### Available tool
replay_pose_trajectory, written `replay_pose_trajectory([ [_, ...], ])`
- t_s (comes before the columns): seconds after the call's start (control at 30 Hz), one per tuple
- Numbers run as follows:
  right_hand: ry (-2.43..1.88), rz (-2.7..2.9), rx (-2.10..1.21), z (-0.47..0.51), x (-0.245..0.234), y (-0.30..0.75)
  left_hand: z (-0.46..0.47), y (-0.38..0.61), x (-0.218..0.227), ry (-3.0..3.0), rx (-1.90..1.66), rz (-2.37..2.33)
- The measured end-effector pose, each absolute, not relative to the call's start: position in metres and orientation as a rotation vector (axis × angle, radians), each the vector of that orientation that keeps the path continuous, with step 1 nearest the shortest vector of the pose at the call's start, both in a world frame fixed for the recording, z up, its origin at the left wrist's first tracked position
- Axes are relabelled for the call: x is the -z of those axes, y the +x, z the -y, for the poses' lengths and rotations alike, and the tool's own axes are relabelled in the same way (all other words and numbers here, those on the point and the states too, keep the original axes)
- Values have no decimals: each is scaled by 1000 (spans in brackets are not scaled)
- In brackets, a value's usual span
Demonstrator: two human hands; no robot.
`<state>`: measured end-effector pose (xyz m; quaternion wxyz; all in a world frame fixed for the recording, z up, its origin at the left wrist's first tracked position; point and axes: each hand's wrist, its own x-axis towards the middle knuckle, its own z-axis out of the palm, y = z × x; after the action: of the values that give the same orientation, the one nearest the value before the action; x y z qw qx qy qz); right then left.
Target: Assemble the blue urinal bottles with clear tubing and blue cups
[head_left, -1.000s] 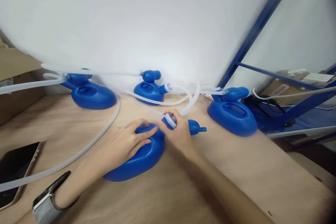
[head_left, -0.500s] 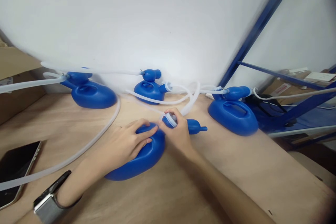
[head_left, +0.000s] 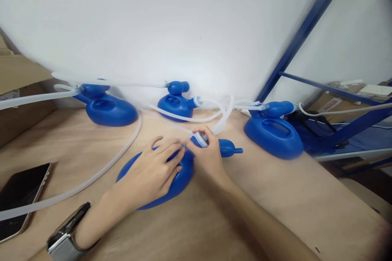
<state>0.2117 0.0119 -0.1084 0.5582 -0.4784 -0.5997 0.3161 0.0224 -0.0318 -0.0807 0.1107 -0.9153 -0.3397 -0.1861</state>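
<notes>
A blue plastic urinal bottle (head_left: 182,175) lies on the table in front of me, partly covered by my hands. My left hand (head_left: 159,163) drapes over its body and handle, fingers bent onto it near the neck, one finger raised. Around the bottle's neck, at the white-rimmed mouth (head_left: 200,139), the fingers of my right hand (head_left: 210,151) are closed. Something translucent shows inside that mouth. Just beyond my right hand lies a loose blue bulb-shaped piece (head_left: 227,148) with a narrow spout pointing right.
Blue bottles with tubes stand at the back left (head_left: 112,110), back middle (head_left: 174,108) and right (head_left: 274,136). A white tube (head_left: 101,171) curves across the left side, over a phone (head_left: 23,195). A cardboard box (head_left: 27,110) and a blue metal frame (head_left: 294,49) flank the table.
My left hand has slid forward and right across the bottle, its fingers shifting towards the neck. My right hand keeps its grip in nearly the same place.
</notes>
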Motion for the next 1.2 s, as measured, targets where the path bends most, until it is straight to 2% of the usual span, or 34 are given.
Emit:
replay_pose_trajectory([
  [0.43, -1142, 1412, -696, -11, 110, 210, 36, 39, 80, -2695, 650, 1433],
  [1.07, -1184, 1521, -597, -12, 118, 215, 29, 36, 84, -2731, 623, 1453],
  [1.2, -1044, 1462, -652, -21, 118, 222, 27, 34, 80, -2682, 546, 1558],
])
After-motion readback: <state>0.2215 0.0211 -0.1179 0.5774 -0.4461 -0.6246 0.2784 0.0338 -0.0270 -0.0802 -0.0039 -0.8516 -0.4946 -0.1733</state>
